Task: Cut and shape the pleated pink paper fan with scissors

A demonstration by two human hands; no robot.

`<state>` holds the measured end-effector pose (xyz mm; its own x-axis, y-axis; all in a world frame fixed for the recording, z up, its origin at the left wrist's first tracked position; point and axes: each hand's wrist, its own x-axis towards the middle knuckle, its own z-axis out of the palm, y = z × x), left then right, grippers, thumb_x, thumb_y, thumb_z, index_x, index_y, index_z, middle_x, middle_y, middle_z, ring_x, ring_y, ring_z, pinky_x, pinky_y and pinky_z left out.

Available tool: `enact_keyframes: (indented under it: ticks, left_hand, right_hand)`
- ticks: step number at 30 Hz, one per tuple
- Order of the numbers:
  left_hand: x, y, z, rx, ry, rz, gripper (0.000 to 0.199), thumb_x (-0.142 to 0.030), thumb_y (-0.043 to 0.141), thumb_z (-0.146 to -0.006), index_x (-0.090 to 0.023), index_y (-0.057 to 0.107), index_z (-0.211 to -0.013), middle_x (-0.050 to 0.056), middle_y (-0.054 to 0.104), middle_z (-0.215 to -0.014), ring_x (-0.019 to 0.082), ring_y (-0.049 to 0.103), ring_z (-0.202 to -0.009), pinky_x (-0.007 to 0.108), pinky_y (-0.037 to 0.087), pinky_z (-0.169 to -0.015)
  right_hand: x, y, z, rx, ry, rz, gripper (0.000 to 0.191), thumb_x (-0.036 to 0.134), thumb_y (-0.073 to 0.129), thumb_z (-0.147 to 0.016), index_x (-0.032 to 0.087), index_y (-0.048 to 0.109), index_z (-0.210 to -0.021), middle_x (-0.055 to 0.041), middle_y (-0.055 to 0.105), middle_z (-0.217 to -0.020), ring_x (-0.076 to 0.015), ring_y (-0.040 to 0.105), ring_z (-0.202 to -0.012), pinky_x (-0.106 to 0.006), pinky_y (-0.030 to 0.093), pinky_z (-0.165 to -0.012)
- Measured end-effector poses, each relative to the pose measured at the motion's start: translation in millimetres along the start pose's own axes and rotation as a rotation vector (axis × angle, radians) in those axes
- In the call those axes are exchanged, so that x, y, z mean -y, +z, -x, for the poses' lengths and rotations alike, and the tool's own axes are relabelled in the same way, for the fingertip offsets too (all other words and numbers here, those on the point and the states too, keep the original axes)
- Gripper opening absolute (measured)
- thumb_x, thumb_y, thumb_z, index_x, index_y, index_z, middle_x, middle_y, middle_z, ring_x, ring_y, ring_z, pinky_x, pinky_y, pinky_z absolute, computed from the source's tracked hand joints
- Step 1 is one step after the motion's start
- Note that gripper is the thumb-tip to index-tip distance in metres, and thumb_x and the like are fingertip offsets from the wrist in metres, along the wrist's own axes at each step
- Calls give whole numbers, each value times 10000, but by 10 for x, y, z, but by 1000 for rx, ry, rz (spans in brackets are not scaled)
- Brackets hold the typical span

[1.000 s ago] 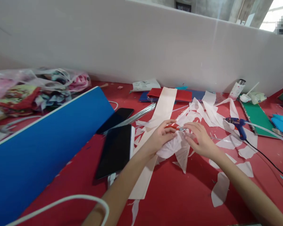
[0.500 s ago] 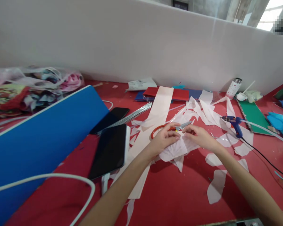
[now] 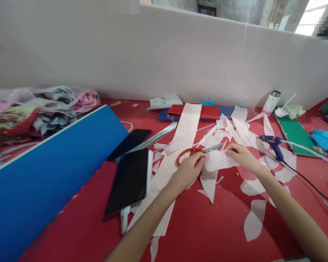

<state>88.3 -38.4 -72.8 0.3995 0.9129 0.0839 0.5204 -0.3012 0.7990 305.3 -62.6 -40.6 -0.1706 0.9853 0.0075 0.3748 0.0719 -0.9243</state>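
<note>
From where I stand, a pale partition (image 3: 112, 54) runs along the back of a broad red table (image 3: 213, 229). The biggest thing on the table is a long blue board (image 3: 62, 174), slanting across its left side, with a see-through bag (image 3: 43, 116) of colored cloth behind it. Next in size comes a cream strip (image 3: 171, 167), stretched from the back toward the person, with a black tablet (image 3: 129, 180) just left of it. A green board (image 3: 299, 136) lies far over on the right. In the middle, right of the strip, both hands are at work on a thin white piece (image 3: 217, 160), held up between them just above the tabletop. The left hand (image 3: 190, 168) has its fingertips drawn together on the piece's left edge; the right hand (image 3: 242, 156) pinches its other side between thumb and fingers, a narrow grip. To the right of that hand sits a blue glue gun (image 3: 273, 143) with its black cord trailing. Orange-handled scissors (image 3: 184, 155) lie right behind the left fingers; whether they touch, I can't tell. Smallest of all, white scraps (image 3: 255, 220) are scattered around, several by the right forearm.
</note>
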Motion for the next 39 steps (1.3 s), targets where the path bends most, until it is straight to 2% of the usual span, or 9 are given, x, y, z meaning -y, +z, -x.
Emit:
enact_keyframes:
  ticks: [4, 10, 14, 17, 20, 23, 30, 35, 39]
  left_hand:
    - [-24, 38, 55, 40, 139, -310, 280, -262, 365, -871, -186, 609, -984, 75, 634, -1017, 232, 579, -991, 354, 449, -849]
    - [-11, 93, 116, 33, 147, -639, 422, -347, 506, -850, -199, 487, -1244, 111, 560, -1140, 268, 574, -1002, 357, 496, -761]
    - [-1, 127, 130, 50, 134, -657, 463, -313, 531, -838, -204, 444, -1280, 110, 550, -1127, 268, 575, -995, 353, 494, -744]
    - [11, 141, 127, 45, 135, -634, 400, -291, 517, -842, -205, 480, -1231, 100, 554, -1101, 260, 568, -1001, 345, 487, -758]
    - [15, 143, 122, 18, 165, -575, 312, -239, 454, -866, -207, 514, -1170, 81, 570, -1061, 242, 551, -1030, 343, 465, -825]
    - [-6, 134, 129, -21, 139, -425, 263, -228, 415, -874, -220, 540, -1105, 66, 585, -1072, 223, 555, -1023, 336, 448, -855]
    - [-21, 96, 127, -110, -17, 83, 220, -332, 429, -880, -213, 556, -1014, 42, 621, -1016, 175, 588, -833, 291, 457, -748]
    - [55, 137, 102, -77, -163, 271, 258, -389, 489, -836, -208, 579, -998, 19, 623, -834, 155, 584, -652, 282, 464, -642]
    - [78, 215, 123, -46, -194, 320, 240, -372, 513, -816, -210, 588, -976, 13, 621, -825, 148, 590, -633, 268, 464, -607]
  right_hand:
    - [-97, -46, 53, -130, 50, -44, 232, 411, 461, -801, 202, 456, -700, 45, 375, -647, -110, 347, -588, -261, 298, -558]
    - [-308, -13, 162, -323, 112, -71, 199, 415, 439, -798, 218, 411, -802, 38, 384, -681, -118, 373, -586, -264, 341, -558]
    - [-391, 30, 276, -351, 115, -35, 254, 343, 478, -772, 233, 372, -975, 49, 398, -692, -130, 410, -581, -264, 359, -547]
    - [-376, 49, 367, -301, 79, 81, 201, 292, 460, -782, 236, 408, -968, 35, 444, -720, -144, 441, -615, -283, 379, -593]
    - [-305, 62, 426, -227, 38, 225, 73, 250, 440, -788, 228, 468, -852, -5, 537, -793, -157, 482, -662, -303, 385, -640]
    - [-239, 77, 438, -147, 72, 278, 92, 230, 425, -795, 221, 514, -816, -10, 582, -763, -167, 523, -670, -304, 387, -653]
    - [-320, 122, 409, -53, 35, 280, 132, 214, 417, -804, 215, 547, -825, -6, 601, -748, -160, 555, -677, -283, 395, -634]
    - [-287, 164, 443, -27, 71, 349, 144, 199, 407, -809, 219, 542, -858, -8, 617, -734, -165, 563, -643, -282, 373, -597]
    - [-249, 145, 474, -10, 75, 280, 129, 185, 417, -799, 219, 535, -839, -7, 636, -733, -160, 580, -646, -277, 385, -600]
